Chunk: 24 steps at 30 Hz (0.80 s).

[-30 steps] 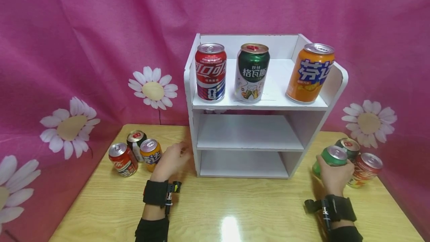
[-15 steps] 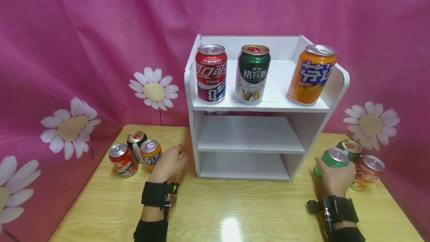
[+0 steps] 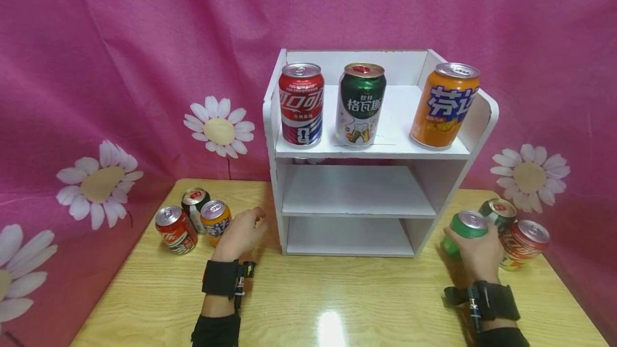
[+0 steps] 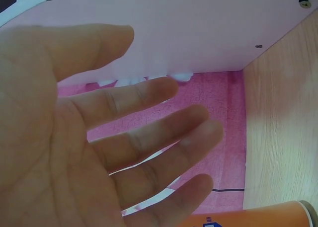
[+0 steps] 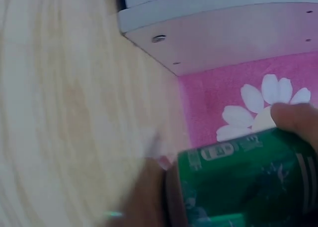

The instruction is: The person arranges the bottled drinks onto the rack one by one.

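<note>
My right hand grips a green soda can to the right of the shelf. In the right wrist view the thumb lies along the green can, and a shadow falls on the tabletop by its base. Just right of it stand a dark can and a red can. My left hand holds nothing; its fingers are loosely bent beside an orange Fanta can. Against that one are a red Coke can and a black-and-white can.
A white three-level shelf stands mid-table. Its top level bears a red Coke can, a green-and-white can and an orange Fanta can. Pink flowered cloth hangs behind the wooden table.
My right hand has shifted slightly left with the green can, widening the gap to the red can. The left hand has barely moved.
</note>
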Motion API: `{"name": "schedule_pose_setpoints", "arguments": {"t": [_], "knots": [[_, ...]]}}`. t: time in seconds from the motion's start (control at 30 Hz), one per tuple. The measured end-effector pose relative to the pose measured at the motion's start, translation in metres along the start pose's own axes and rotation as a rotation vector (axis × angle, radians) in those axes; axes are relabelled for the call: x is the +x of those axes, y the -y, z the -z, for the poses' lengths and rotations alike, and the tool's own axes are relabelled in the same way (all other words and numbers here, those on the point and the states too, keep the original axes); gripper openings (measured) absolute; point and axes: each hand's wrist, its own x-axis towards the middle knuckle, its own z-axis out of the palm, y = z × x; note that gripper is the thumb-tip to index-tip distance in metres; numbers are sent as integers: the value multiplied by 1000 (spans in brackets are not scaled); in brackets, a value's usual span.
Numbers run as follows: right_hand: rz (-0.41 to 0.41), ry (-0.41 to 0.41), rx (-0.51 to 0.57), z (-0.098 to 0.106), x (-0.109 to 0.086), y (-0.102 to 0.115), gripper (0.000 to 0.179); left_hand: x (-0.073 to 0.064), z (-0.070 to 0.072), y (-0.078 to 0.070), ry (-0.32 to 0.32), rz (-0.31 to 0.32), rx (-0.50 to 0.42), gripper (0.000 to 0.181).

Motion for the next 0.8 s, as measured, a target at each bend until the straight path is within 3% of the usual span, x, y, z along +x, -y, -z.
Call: {"name": "schedule_pose_setpoints", "arguments": {"t": [0.33,0.8], "knots": [[168,129,13,17,-3,12,99,1,0,0,-8,-1,19,32],[406,244,22,39,-12,23,81,1,0,1,-18,0,16,31]]}}
